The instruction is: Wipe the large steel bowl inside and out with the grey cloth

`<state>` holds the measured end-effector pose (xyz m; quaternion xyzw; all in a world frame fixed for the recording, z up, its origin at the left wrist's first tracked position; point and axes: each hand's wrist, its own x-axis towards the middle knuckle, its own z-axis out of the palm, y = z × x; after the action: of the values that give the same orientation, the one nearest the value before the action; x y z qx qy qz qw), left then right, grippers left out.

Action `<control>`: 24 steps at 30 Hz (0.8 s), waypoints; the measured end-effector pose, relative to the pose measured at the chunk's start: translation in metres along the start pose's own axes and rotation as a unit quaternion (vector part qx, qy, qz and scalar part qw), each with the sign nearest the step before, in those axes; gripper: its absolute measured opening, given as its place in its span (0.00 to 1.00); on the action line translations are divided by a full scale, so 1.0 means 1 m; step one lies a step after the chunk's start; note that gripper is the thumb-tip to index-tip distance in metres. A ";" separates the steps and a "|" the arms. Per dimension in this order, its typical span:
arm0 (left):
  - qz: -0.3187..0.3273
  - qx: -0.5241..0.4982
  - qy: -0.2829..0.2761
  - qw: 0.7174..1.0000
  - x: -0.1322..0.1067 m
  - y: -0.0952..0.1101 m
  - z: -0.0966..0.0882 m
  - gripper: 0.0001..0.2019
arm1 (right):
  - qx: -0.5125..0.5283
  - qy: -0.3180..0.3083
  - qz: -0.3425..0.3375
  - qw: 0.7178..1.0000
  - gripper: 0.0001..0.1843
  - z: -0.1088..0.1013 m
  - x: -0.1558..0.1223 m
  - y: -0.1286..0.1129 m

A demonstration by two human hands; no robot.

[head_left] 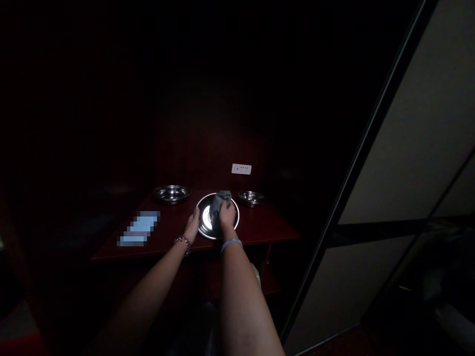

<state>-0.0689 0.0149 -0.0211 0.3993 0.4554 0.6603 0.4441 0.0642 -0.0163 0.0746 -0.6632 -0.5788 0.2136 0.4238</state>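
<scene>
My left hand grips the left rim of a shiny metal bowl, its fingers partly hidden behind the rim. The bowl is tilted so that its inside faces me, above the front part of a dark red shelf. In my right hand a grey cloth is bunched up, pressed against the inside of the bowl on its right side. Farther back, one metal bowl rests on the shelf to the left and a smaller metal bowl to the right.
A pixelated pale-blue flat object lies at the shelf's left. On the back wall is a white socket plate. A pale panel with a dark frame stands at the right. Below the shelf, a pale item is partly hidden by my right arm.
</scene>
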 end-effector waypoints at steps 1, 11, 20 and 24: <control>-0.006 0.002 0.003 1.000 0.000 0.000 0.000 0.34 | 0.051 0.009 0.014 0.999 0.34 -0.001 0.004 0.002; -0.044 -0.014 0.006 0.999 -0.008 0.012 0.004 0.30 | 0.230 -0.053 0.084 0.968 0.25 -0.003 0.015 0.008; -0.044 -0.003 0.000 0.999 -0.006 0.010 0.004 0.34 | -0.146 -0.027 -0.018 0.989 0.27 -0.007 -0.003 0.014; -0.040 0.011 0.011 0.999 -0.006 0.007 0.001 0.33 | -0.215 0.009 -0.051 0.975 0.29 -0.010 -0.009 0.016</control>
<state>-0.0672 0.0079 -0.0150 0.3777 0.4834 0.6413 0.4608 0.0793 -0.0270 0.0651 -0.7102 -0.6405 0.0558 0.2868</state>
